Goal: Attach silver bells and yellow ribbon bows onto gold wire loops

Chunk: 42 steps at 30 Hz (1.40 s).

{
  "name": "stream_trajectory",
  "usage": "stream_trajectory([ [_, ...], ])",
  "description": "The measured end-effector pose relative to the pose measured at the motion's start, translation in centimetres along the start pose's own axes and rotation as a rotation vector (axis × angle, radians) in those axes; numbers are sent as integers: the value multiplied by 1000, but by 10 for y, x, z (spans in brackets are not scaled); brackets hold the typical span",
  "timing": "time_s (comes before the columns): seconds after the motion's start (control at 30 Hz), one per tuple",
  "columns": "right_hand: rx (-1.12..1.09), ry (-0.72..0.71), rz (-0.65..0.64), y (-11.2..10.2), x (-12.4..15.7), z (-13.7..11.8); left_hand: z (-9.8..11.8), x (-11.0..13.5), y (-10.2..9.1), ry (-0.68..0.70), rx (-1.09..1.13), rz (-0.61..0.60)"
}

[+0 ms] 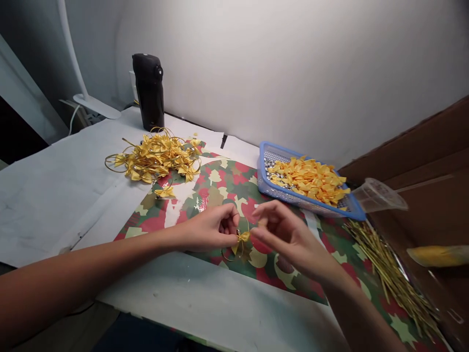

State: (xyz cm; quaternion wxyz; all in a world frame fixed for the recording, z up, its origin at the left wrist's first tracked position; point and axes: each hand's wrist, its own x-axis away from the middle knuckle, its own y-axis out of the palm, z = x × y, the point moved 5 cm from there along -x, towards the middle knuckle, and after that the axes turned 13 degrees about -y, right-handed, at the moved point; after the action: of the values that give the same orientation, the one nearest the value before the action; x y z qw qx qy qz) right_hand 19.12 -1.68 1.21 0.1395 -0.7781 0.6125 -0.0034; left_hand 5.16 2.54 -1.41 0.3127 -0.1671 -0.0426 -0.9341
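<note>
The left hand [208, 228] pinches a gold ribbon bow [241, 241], long axis slanting toward the right hand [289, 234], which stands narrowly parted just beside it. Beyond the bow lie heaped finished bows [156, 156] and a blue plastic basket [278, 151], both past a patterned paper sheet's [220, 183] near edge.

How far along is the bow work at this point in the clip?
Done: a tangled heap of gold bows with wire loops. In hand: the left hand pinches one bow on its loop, with the right hand beside it. Remaining: a blue basket of yellow pieces and a pile of gold strands.
</note>
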Motion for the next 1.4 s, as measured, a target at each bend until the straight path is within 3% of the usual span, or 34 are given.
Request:
stream_trajectory([
  [0.13,50,139,-140,10,8,23,0,0,0,2,34,-15],
  [0.3,22,140,-117,7,10,31,-1,-2,-1,-15,64,-10],
  [0.47,41,98,-57,7,10,31,-1,-1,-3,-34,78,10],
  [0.67,301,3,-41,-8,11,19,1,-1,-5,-5,-2,10],
  [0.8,183,67,-76,-17,17,15,4,1,-4,30,-138,-16],
  [0.9,128,23,21,-28,18,9,5,3,-2,50,-244,-56],
  [1.07,293,-122,185,-54,18,-4,4,4,-2,38,-312,-100],
  [1.4,862,-29,448,-100,30,-7,2,4,-2,-14,-286,-132],
])
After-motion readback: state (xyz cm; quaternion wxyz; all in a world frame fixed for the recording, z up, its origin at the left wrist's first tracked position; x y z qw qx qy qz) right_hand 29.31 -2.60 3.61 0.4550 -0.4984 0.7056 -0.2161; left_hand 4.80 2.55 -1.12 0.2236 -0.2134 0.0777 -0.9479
